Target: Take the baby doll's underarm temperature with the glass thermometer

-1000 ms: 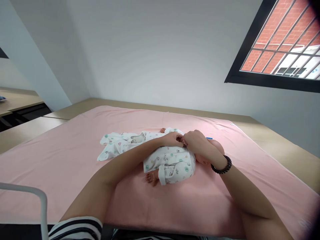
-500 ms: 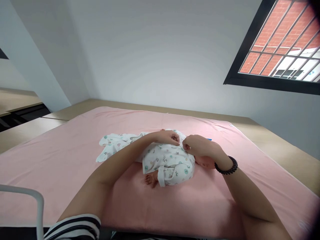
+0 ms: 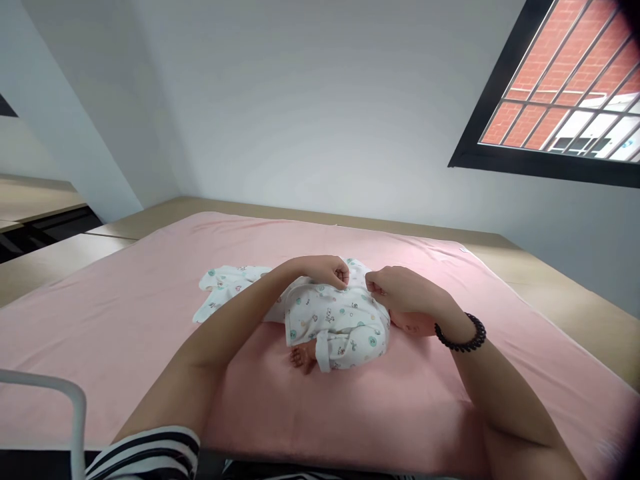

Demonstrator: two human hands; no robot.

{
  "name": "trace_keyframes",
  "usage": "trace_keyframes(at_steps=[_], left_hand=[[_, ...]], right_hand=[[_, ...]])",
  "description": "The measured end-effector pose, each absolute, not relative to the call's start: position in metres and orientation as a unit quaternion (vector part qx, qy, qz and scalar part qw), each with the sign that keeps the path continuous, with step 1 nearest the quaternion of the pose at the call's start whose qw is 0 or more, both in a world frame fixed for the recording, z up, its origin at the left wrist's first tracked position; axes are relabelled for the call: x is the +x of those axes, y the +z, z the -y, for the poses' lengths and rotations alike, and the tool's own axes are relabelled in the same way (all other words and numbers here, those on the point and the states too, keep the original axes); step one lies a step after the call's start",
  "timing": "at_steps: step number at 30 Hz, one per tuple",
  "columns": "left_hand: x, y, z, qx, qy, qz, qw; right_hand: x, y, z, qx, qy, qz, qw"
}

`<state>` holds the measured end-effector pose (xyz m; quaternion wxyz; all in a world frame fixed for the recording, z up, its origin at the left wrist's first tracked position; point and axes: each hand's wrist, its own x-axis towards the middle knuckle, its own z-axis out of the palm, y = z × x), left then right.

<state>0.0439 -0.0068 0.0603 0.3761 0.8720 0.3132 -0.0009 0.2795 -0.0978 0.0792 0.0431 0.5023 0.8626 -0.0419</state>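
A baby doll (image 3: 301,355) lies on its back on a pink sheet, its head to the right, partly covered by my right forearm. It wears a white printed baby shirt (image 3: 340,317), with the lower end of the clothing spread to the left. My left hand (image 3: 327,270) is closed over the doll's chest, fingers curled in. Facing it, my right hand (image 3: 390,283) is closed in a pinch at the shirt's neck side. A small gap lies between the two hands. Whatever thin thing the fingers pinch is too small to make out.
The pink sheet (image 3: 150,280) covers most of a wooden table (image 3: 550,280) standing against a white wall. A barred window (image 3: 560,100) is at the upper right. A white curved rail (image 3: 75,407) stands at the lower left.
My left hand has moved slightly left and its fingers have curled tighter. My right hand has shifted a little to the right at the wrist, so the gap between the hands is wider.
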Motion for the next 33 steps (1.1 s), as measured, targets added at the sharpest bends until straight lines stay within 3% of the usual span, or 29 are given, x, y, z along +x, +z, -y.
trace_keyframes(at_steps=[4,12,33], left_hand=[[0.046,0.058,0.015,0.898,0.024,-0.314,0.306],[0.064,0.063,0.049,0.950,0.000,-0.306,0.067],[0.066,0.067,0.055,0.946,-0.057,-0.319,-0.009]], right_hand=[[0.279,0.077,0.098,0.508,-0.055,-0.859,0.046],[0.277,0.079,0.101,0.510,-0.059,-0.856,0.065],[0.277,0.079,0.106,0.509,-0.100,-0.848,0.104]])
